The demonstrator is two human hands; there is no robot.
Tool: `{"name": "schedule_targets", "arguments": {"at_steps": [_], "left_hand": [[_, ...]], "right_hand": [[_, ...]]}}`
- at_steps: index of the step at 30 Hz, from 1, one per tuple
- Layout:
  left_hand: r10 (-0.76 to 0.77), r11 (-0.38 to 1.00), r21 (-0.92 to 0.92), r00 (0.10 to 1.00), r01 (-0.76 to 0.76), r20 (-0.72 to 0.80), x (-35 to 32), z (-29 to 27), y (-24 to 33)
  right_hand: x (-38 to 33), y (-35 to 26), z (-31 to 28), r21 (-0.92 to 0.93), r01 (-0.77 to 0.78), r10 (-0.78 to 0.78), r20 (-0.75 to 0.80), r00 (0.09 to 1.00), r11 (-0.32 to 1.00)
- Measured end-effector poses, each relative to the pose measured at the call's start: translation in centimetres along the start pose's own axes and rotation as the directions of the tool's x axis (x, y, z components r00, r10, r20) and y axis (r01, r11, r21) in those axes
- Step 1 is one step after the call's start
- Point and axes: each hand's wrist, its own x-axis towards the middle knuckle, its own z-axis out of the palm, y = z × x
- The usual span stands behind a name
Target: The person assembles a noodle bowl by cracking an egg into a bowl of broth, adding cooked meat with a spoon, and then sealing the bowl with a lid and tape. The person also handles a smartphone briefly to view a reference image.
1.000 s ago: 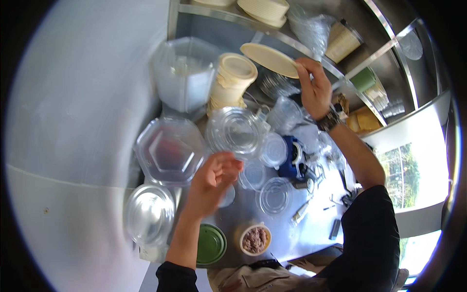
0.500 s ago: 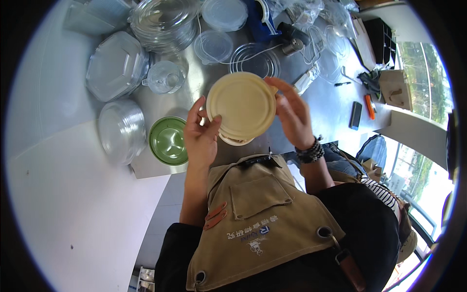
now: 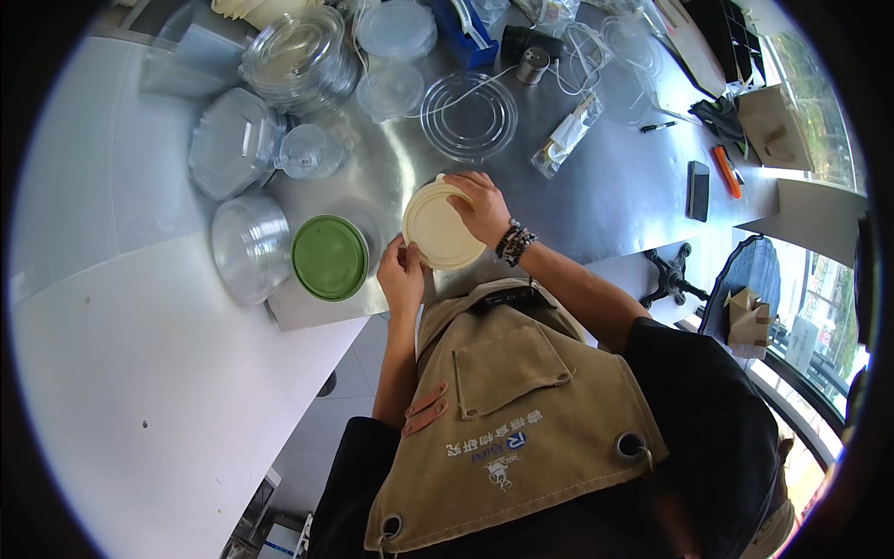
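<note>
Both hands on the cream round lid (image 3: 440,226), near the front edge of the steel surface (image 3: 605,200), just above the apron bib. Lid lies roughly flat, face up to the camera.

Right hand (image 3: 482,207): sits over the lid's 1–3 o'clock rim, fingers curled across the top edge, pressing or gripping the rim. Bead bracelets on the wrist. Grip is closed on the lid.

Left hand (image 3: 401,271): at the lid's 7–8 o'clock rim, fingertips pinching the edge. Grip closed on the lid too.

Cannot tell whether a container sits under the lid; it is hidden.

Around it:
- green round lid (image 3: 330,257) just beside the cream lid, at its 9 o'clock, not touching it.
- clear domed bowl stack (image 3: 250,246) beyond the green one, further toward 9 o'clock.
- clear hexagonal container (image 3: 228,142) at 10 o'clock, with a small clear cup (image 3: 309,152) beside it.
- clear flat ring-shaped lid (image 3: 468,115) at 12 o'clock, well apart from the hands.
- tall stack of clear lids (image 3: 300,61) at 11 o'clock, far side of the surface.
- wrapped cutlery packet (image 3: 563,142) at 1 o'clock.
- black phone (image 3: 697,190) and orange cutter (image 3: 728,171) out at 3 o'clock, near the surface's right edge.
</note>
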Motion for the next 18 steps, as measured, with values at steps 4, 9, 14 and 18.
{"name": "schedule_targets", "arguments": {"at_steps": [4, 9, 14, 18], "left_hand": [[0.175, 0.948, 0.280, 0.983, -0.154, -0.052, 2.3, 0.5, -0.6], [0.064, 0.967, 0.246, 0.998, -0.060, -0.009, 2.7, 1.0, -1.2], [-0.061, 0.996, 0.067, 0.998, 0.061, -0.012, 2.0, 1.5, -1.5], [-0.177, 0.984, 0.032, 0.984, 0.177, 0.011, 1.3, 1.5, -1.2]], "right_hand": [[0.9, 2.0, 2.2, -0.122, 0.065, -0.065, 0.001, 0.998, 0.990], [-0.2, 3.5, 2.5, -0.144, 0.011, -0.012, -0.009, 1.000, 0.989], [-0.6, 4.5, 2.5, 0.006, -0.130, 0.129, 0.011, 0.992, 0.992], [-0.3, 4.9, 3.2, 0.120, -0.256, 0.247, 0.088, 0.965, 0.959]]}}
